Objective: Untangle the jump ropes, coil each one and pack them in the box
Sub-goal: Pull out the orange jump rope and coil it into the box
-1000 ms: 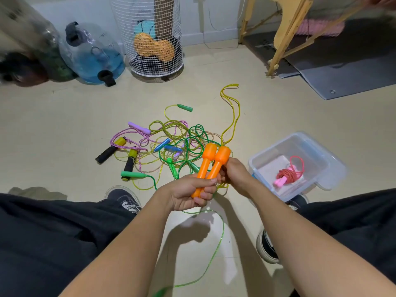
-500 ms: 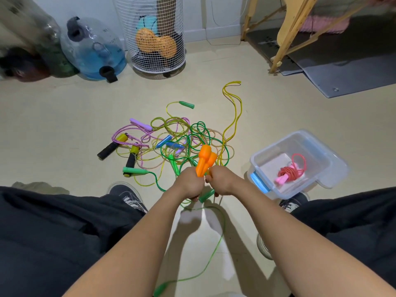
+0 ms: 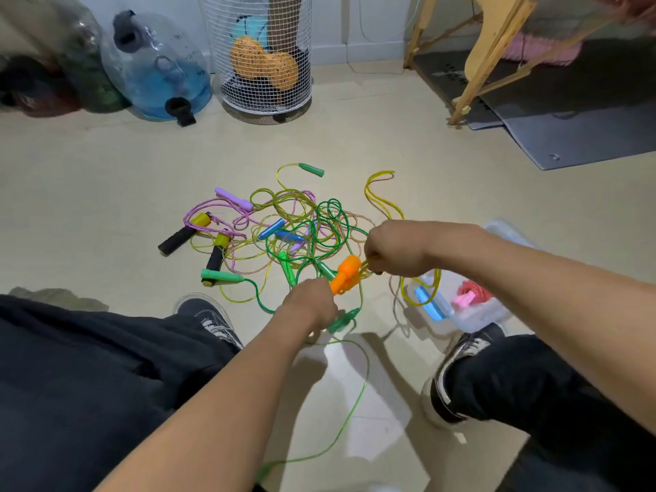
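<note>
My left hand [image 3: 311, 302] grips the two orange handles [image 3: 345, 274] together, their tops pointing up and right. Just beyond them my right hand [image 3: 392, 249] pinches the yellow rope [image 3: 383, 199] that runs from those handles; a loop of it hangs down over the clear plastic box [image 3: 477, 316]. A coiled red rope with pink handles [image 3: 470, 295] lies inside the box. On the floor ahead sits a tangle of ropes [image 3: 284, 229] with purple, blue, green and black-yellow handles. A green rope [image 3: 349, 417] trails back between my legs.
A white wire basket [image 3: 264, 55] and a blue water jug [image 3: 159, 69] stand at the back wall. A wooden frame [image 3: 482, 55] and grey mats [image 3: 582, 133] are at the back right. My shoes [image 3: 209, 319] flank the work area.
My right hand has left the handles and moved up and right, drawing the yellow rope out. My left hand lowered and tilted the orange handles.
</note>
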